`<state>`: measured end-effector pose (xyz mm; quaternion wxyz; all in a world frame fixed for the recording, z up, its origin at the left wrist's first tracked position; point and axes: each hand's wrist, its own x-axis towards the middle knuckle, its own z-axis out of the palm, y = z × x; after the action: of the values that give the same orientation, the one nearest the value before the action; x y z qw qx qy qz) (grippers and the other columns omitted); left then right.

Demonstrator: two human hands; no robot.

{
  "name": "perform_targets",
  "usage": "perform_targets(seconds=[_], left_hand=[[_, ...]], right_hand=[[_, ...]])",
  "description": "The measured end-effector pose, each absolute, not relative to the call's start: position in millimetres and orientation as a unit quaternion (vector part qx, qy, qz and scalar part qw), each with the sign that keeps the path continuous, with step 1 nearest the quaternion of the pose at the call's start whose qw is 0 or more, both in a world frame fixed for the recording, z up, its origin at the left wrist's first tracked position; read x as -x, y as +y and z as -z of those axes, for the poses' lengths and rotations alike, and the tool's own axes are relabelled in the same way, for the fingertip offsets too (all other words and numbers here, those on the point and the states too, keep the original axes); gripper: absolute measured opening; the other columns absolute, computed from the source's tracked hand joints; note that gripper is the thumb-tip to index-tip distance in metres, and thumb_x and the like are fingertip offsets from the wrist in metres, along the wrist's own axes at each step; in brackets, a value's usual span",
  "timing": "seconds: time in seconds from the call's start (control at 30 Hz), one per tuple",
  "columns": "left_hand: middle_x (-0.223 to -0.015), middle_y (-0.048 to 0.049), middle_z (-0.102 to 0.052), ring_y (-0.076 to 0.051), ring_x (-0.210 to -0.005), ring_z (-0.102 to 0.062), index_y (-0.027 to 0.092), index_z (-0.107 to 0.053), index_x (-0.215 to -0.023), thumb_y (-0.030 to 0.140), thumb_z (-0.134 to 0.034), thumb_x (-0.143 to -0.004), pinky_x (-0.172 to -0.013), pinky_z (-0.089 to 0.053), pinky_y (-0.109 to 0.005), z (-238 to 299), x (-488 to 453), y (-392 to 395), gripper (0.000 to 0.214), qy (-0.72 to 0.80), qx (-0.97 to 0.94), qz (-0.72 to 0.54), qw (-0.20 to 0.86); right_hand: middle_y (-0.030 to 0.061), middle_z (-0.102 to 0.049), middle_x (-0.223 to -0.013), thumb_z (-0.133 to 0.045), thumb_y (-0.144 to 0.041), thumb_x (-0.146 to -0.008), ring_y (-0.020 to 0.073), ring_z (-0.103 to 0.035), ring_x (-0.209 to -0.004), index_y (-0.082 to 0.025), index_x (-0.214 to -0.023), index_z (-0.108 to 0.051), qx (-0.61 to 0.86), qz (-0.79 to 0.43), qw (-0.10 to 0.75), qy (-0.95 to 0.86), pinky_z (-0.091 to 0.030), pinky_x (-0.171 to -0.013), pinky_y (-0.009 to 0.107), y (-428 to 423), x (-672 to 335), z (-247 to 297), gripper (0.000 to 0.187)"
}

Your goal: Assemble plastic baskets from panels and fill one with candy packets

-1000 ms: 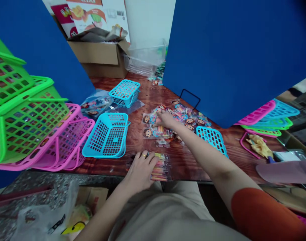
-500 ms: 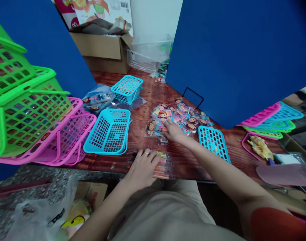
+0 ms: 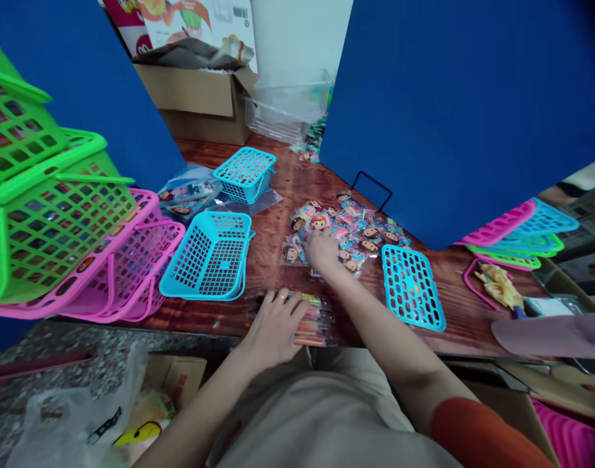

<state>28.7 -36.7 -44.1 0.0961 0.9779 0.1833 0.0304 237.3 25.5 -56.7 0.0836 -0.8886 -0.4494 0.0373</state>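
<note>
My left hand (image 3: 275,323) lies at the table's near edge, gripping a row of packets of coloured sticks (image 3: 314,323). My right hand (image 3: 321,251) reaches into a loose pile of plastic-wrapped packets with cartoon faces (image 3: 349,229), its fingers bunched down among them. Whether those fingers hold a packet is hidden by the hand. Just left of the pile sits a cyan plastic basket (image 3: 210,255). To its right lies a flat cyan lattice panel (image 3: 412,287).
Stacked green baskets (image 3: 49,195) and pink baskets (image 3: 132,266) crowd the left of the wooden table (image 3: 297,169). A small cyan basket (image 3: 243,174) stands at the back. Blue panels (image 3: 448,97) rise behind, with a cardboard box (image 3: 195,97) beyond.
My right hand has shifted left and its fingers have bunched down into the pile. My forearm no longer covers the cyan lattice panel. My left hand has stayed in place.
</note>
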Motion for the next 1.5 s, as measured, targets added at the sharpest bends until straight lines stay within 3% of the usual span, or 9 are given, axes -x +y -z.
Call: perform_targets(seconds=[0.23, 0.4, 0.57, 0.73, 0.83, 0.93, 1.13, 1.23, 1.5], left_hand=[[-0.127, -0.0094, -0.055, -0.031, -0.112, -0.043, 0.019, -0.052, -0.120, 0.039, -0.062, -0.079, -0.099, -0.033, -0.047, 44.8, -28.1, -37.4, 0.047, 0.179, -0.978, -0.037, 0.102], [-0.125, -0.0096, -0.056, -0.030, -0.110, -0.043, 0.017, -0.052, -0.119, 0.037, -0.061, -0.080, -0.098, -0.034, -0.048, 45.1, -28.2, -37.6, 0.045, 0.178, -0.978, -0.045, 0.099], [-0.126, -0.0092, -0.056, -0.030, -0.111, -0.043, 0.017, -0.052, -0.119, 0.037, -0.062, -0.079, -0.099, -0.033, -0.048, 46.2, -26.9, -38.5, 0.045, 0.180, -0.977, -0.052, 0.099], [-0.126, -0.0091, -0.055, -0.030, -0.112, -0.044, 0.018, -0.052, -0.118, 0.037, -0.064, -0.077, -0.099, -0.033, -0.047, 46.5, -26.3, -38.0, 0.046, 0.178, -0.977, -0.050, 0.102], [-0.126, -0.0093, -0.055, -0.030, -0.111, -0.044, 0.018, -0.052, -0.120, 0.036, -0.065, -0.077, -0.098, -0.034, -0.047, 46.4, -26.7, -37.5, 0.049, 0.176, -0.978, -0.047, 0.101], [-0.127, -0.0093, -0.055, -0.030, -0.111, -0.043, 0.018, -0.052, -0.120, 0.035, -0.065, -0.077, -0.098, -0.033, -0.047, 46.1, -27.0, -38.0, 0.049, 0.177, -0.978, -0.048, 0.100], [-0.127, -0.0093, -0.055, -0.030, -0.112, -0.043, 0.018, -0.052, -0.119, 0.036, -0.065, -0.077, -0.099, -0.032, -0.047, 44.1, -27.1, -39.5, 0.048, 0.183, -0.977, -0.043, 0.097], [-0.126, -0.0087, -0.055, -0.030, -0.111, -0.043, 0.018, -0.052, -0.119, 0.036, -0.064, -0.077, -0.099, -0.032, -0.048, 42.8, -27.2, -39.4, 0.047, 0.184, -0.976, -0.040, 0.105], [-0.127, -0.0087, -0.055, -0.031, -0.113, -0.042, 0.019, -0.053, -0.119, 0.037, -0.065, -0.076, -0.100, -0.032, -0.048, 43.9, -27.4, -38.1, 0.048, 0.186, -0.975, -0.044, 0.110]], right_hand=[[0.0240, -0.049, -0.127, -0.065, -0.039, -0.083, 0.0328, -0.055, -0.108, -0.010, -0.124, -0.054, 0.870, -0.058, 0.091, -0.482, -0.046, -0.086, 0.041, 23.2, -253.1, 59.0, 0.052], [0.0171, -0.058, -0.116, -0.069, -0.023, -0.077, 0.0278, -0.059, -0.101, -0.016, -0.122, -0.055, 0.807, -0.100, 0.127, -0.568, -0.045, -0.086, 0.035, 23.5, -275.7, 57.0, 0.048], [0.0031, -0.059, -0.094, -0.064, -0.022, -0.076, 0.0189, -0.057, -0.083, -0.019, -0.115, -0.051, 0.764, -0.101, 0.233, -0.593, -0.046, -0.075, 0.030, 17.3, -303.8, 47.7, 0.041], [0.0019, -0.055, -0.098, -0.070, -0.038, -0.074, 0.0169, -0.054, -0.081, -0.020, -0.131, -0.039, 0.678, -0.147, 0.368, -0.620, -0.046, -0.073, 0.029, -7.4, -326.0, 30.0, 0.068], [0.0052, -0.058, -0.104, -0.075, -0.030, -0.070, 0.0200, -0.058, -0.087, -0.019, -0.141, -0.034, 0.632, -0.220, 0.265, -0.694, -0.048, -0.080, 0.032, -20.8, -315.9, 38.0, 0.082], [0.0163, -0.052, -0.128, -0.075, -0.019, -0.069, 0.0276, -0.052, -0.118, -0.015, -0.144, -0.035, 0.668, -0.182, 0.126, -0.711, -0.041, -0.099, 0.037, -24.6, -301.0, 54.5, 0.086], [0.0202, -0.055, -0.125, -0.072, -0.025, -0.076, 0.0308, -0.050, -0.119, -0.009, -0.129, -0.053, 0.718, -0.103, 0.008, -0.688, -0.040, -0.099, 0.039, -27.3, -285.1, 55.2, 0.059], [0.0188, -0.060, -0.117, -0.068, -0.021, -0.077, 0.0333, -0.048, -0.117, -0.010, -0.117, -0.060, 0.701, -0.071, 0.014, -0.709, -0.039, -0.098, 0.041, -36.1, -276.0, 46.3, 0.042], [0.0047, -0.069, -0.094, -0.074, -0.037, -0.074, 0.0191, -0.062, -0.080, -0.016, -0.124, -0.053, 0.723, -0.238, 0.107, -0.640, -0.042, -0.064, 0.024, -30.9, -233.1, 49.9, 0.058]])
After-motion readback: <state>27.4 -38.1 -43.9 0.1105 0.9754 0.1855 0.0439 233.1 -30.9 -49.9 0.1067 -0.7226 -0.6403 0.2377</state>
